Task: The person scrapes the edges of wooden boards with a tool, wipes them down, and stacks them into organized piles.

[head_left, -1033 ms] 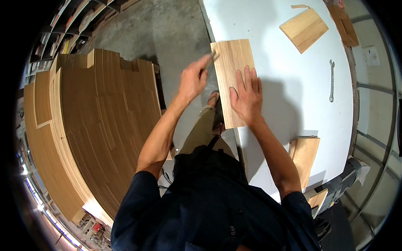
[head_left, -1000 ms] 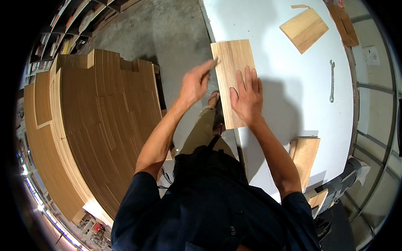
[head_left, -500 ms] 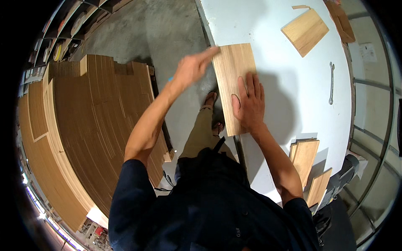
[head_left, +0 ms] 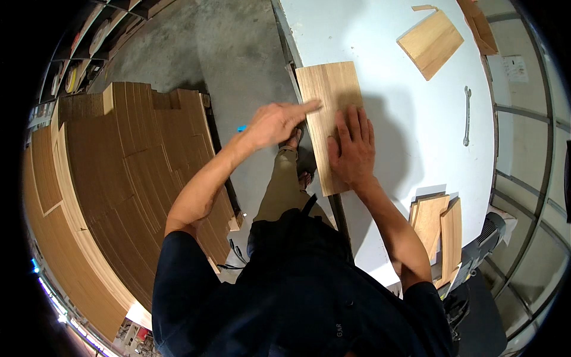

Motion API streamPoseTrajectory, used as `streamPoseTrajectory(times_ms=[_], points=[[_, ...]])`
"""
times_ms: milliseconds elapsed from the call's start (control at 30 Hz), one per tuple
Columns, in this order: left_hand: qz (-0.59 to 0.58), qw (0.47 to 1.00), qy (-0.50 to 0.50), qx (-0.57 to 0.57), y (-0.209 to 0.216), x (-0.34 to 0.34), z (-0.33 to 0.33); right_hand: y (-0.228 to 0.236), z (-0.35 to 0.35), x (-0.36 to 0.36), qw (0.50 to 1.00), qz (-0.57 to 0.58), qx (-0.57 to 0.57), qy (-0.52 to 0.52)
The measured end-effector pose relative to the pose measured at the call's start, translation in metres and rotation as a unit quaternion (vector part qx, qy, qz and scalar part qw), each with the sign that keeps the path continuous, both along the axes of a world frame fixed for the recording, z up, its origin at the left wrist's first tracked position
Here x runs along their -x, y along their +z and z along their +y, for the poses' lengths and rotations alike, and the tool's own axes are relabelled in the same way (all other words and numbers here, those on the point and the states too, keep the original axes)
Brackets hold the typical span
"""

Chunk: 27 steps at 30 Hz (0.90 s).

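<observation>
Board at twelve o'clock, jutting past the nine-o'clock edge of the bench, room toward three up to a wrench, right hand flat on the board, grip spread, left hand at its nine-o'clock side, cannot tell whether that grip pinches anything

1. Grey, blotchy concrete floor runs along the left of a white-topped table.
2. Dark compartmented shelving stands at the upper left.
3. Pale wall panels with dark metal bars line the right side; a whitish sheet shows there.
4. Bright bluish-white light glares in a strip at the lower left.
</observation>
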<state>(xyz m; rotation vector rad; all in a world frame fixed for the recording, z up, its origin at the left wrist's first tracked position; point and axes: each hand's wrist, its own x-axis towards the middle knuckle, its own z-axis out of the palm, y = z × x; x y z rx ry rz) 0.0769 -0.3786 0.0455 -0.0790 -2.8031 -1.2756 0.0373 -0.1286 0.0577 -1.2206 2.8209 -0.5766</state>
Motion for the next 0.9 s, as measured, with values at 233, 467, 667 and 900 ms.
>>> streamPoseTrajectory(times_ms=[233, 467, 667, 900], points=[[-0.098, 0.982, 0.157, 0.031, -0.018, 0.056, -0.065, 0.001, -0.003, 0.003, 1.000, 0.016, -0.002, 0.015], [-0.056, 0.977, -0.017, -0.204, -0.035, -0.018, 0.002, -0.001, -0.004, 0.000, 1.000, 0.010, -0.026, -0.003], [0.019, 0.963, 0.172, -0.206, -0.059, 0.046, -0.056, 0.001, -0.004, -0.005, 0.999, 0.008, -0.035, 0.016], [-0.031, 0.952, 0.084, -0.293, -0.047, 0.000, -0.006, -0.001, -0.005, 0.000, 0.999, 0.014, -0.029, 0.009]])
